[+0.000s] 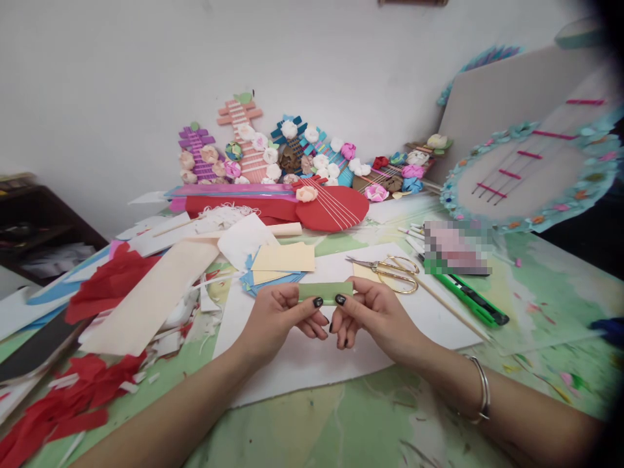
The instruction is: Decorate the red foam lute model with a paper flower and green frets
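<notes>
Between my two hands a green paper strip (325,290) is stretched level above a white board (312,374). My left hand (285,318) pinches its left end, the thumb on the near face. The right end is pinched the same way by my right hand (373,318). The two thumbs almost meet at the strip's lower edge. Just beyond the hands lie cream paper pieces (287,257) on top of blue paper pieces (249,281). Gold-handled scissors (397,270) rest beyond my right hand, partly over another cream piece.
A green box cutter (472,299) and a thin wooden stick (453,305) lie at the right. Red paper scraps (82,396) and a cream strip (151,296) cover the left side. A red instrument-shaped craft (334,208) and flower-covered crafts (248,146) stand along the wall.
</notes>
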A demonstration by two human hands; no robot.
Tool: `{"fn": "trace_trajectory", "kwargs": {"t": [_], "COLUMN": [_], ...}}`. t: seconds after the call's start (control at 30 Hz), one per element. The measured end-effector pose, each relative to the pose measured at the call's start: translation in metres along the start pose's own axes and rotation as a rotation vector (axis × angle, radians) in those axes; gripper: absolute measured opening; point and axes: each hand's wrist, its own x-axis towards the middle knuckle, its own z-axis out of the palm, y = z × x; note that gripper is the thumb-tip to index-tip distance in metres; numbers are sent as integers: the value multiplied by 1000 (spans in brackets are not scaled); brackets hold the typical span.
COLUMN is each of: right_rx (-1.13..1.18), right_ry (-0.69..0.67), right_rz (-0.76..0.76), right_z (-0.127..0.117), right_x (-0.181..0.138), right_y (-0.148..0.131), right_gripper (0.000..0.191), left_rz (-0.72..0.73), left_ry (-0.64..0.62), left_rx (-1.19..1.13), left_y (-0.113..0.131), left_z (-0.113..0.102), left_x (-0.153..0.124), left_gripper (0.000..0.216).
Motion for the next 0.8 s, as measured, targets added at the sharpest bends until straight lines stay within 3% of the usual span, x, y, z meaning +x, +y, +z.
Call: {"fn": "trace_trajectory", "kwargs": {"t": [0.23, 0.53, 0.8], "right_rx": [-28, -98, -1031], "right_ry": [39, 58, 13], "right_rz": [-54, -102, -322], "right_z": [-2, 1, 0], "right_x": [1, -1, -11], "right_y": [0, 5, -20], "right_gripper": [22, 19, 10], "left_rz": [15, 48, 109], "left_ry": [-7, 99, 2], "left_rx": [24, 25, 279], "left_y": [-1, 4, 21], "left_z": [1, 2, 4], "left_x": [2, 0, -16], "left_gripper": [19, 11, 11]}}
